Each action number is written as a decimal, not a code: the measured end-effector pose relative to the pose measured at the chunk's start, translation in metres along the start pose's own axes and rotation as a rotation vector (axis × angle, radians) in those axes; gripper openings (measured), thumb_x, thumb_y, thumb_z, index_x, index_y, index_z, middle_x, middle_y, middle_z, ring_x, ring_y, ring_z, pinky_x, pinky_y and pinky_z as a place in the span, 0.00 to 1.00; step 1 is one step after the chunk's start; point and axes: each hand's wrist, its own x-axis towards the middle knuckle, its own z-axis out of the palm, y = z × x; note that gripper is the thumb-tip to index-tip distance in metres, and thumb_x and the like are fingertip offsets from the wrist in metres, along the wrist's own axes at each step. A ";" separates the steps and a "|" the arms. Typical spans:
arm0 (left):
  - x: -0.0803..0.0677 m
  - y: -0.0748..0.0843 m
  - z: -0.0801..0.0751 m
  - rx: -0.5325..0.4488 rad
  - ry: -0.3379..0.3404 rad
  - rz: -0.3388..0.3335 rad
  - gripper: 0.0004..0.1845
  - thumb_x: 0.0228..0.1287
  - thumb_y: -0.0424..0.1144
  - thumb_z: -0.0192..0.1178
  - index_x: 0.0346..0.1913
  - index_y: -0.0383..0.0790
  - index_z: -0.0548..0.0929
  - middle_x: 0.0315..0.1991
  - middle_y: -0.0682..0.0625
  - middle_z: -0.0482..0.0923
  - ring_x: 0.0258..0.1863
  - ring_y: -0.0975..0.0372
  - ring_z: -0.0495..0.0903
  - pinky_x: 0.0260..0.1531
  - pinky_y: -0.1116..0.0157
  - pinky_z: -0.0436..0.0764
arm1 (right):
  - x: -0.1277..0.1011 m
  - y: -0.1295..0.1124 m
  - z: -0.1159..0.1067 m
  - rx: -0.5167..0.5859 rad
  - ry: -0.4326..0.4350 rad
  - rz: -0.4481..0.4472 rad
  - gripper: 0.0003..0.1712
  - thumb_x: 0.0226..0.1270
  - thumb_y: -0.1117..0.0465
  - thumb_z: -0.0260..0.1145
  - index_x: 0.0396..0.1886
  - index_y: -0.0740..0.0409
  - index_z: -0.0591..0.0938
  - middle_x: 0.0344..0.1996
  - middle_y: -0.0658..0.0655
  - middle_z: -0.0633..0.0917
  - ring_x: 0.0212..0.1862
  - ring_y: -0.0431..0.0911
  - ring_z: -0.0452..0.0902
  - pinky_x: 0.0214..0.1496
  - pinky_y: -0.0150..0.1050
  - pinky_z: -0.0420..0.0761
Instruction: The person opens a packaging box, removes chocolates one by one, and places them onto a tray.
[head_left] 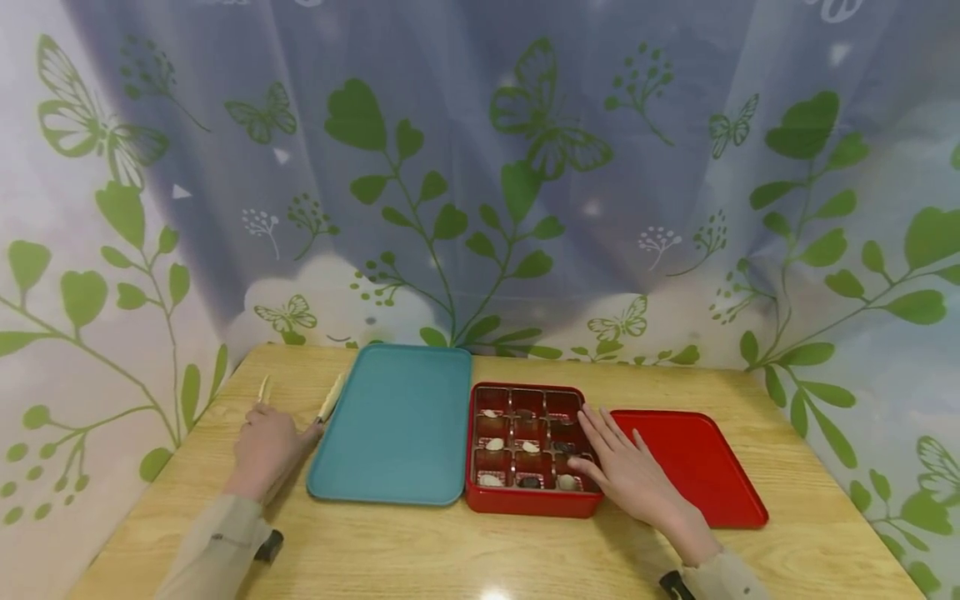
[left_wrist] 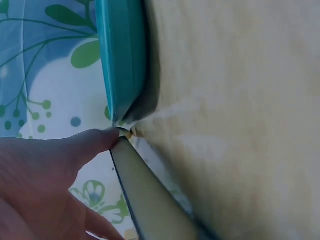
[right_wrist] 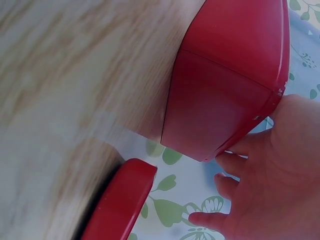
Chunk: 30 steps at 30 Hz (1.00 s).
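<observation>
Nearest the head camera, two light sleeves run up from the bottom edge over a pale wood-grain bench [head_left: 525,558]. The right hand [head_left: 626,467] lies flat, fingers straight and slightly spread, on the right rim of a glossy red box [head_left: 525,502] with rounded corners, its fingertips over the right-hand compartments. The box is split into a three-by-three grid; most cells hold small pale or dark lumps, too small to identify. Just beside it on the right lies a flat red lid [head_left: 697,467], partly covered by the wrist. Touching the box on its left is a smooth teal tray [head_left: 397,425], rectangular with rounded corners.

The left hand [head_left: 266,446] rests left of the tray, fingers curled round cream tongs [head_left: 330,398]; one blade ends at the tray's edge, the other [head_left: 263,388] points away. The left wrist view, blurred, shows a fingertip [left_wrist: 100,140] at the blade's base beside the tray's corner [left_wrist: 122,60].
</observation>
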 end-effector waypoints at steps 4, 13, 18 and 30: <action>0.003 -0.001 -0.005 0.059 -0.036 0.016 0.42 0.67 0.62 0.60 0.27 0.15 0.77 0.30 0.23 0.67 0.29 0.37 0.76 0.22 0.48 0.79 | 0.001 0.000 0.001 -0.001 0.001 -0.005 0.47 0.76 0.35 0.53 0.82 0.58 0.53 0.81 0.59 0.50 0.81 0.60 0.45 0.74 0.73 0.48; 0.007 -0.006 -0.010 0.050 -0.025 0.024 0.43 0.62 0.60 0.65 0.29 0.11 0.75 0.32 0.21 0.66 0.32 0.35 0.75 0.24 0.46 0.80 | 0.002 0.000 0.002 -0.005 0.001 -0.004 0.48 0.76 0.36 0.53 0.82 0.58 0.53 0.81 0.58 0.50 0.81 0.60 0.45 0.74 0.72 0.48; 0.011 -0.008 -0.014 0.013 0.074 0.032 0.56 0.59 0.58 0.68 0.57 0.00 0.60 0.43 0.09 0.65 0.43 0.24 0.72 0.43 0.37 0.78 | 0.001 0.000 0.002 -0.007 0.003 -0.002 0.48 0.76 0.36 0.53 0.82 0.58 0.53 0.81 0.58 0.50 0.81 0.60 0.45 0.74 0.72 0.48; 0.011 0.017 -0.022 -0.019 0.427 0.379 0.52 0.51 0.49 0.78 0.63 0.10 0.65 0.50 0.18 0.72 0.51 0.29 0.72 0.55 0.37 0.72 | -0.001 0.000 0.001 -0.004 0.011 -0.002 0.47 0.76 0.36 0.54 0.82 0.59 0.54 0.81 0.59 0.51 0.80 0.60 0.45 0.74 0.72 0.49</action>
